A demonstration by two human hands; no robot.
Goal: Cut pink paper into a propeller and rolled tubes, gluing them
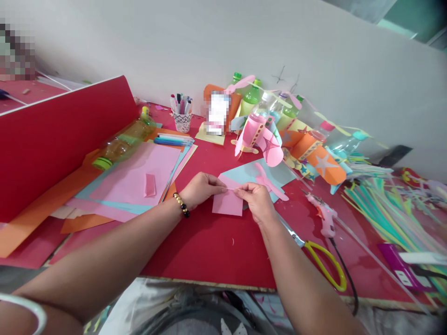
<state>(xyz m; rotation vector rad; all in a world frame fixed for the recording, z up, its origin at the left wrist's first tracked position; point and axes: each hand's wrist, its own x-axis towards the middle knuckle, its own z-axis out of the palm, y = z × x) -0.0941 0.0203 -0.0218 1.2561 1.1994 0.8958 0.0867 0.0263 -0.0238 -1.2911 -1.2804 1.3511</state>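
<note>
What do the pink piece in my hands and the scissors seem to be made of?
Pink piece: probably matte paper or thin card, flat with crisp edges. Scissors: blades likely polished steel, glinting silver; yellow handle probably plastic, from its even color.

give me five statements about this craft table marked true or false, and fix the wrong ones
1. The left hand and right hand both pinch pink paper. True.
2. The beaded bracelet is on the right wrist. False: the bracelet is on the left wrist.
3. A pink glue gun lies on the table. True.
4. The scissors have a red handle. False: the scissors' handle is yellow.
5. Pens stand in a patterned cup. True.
</note>
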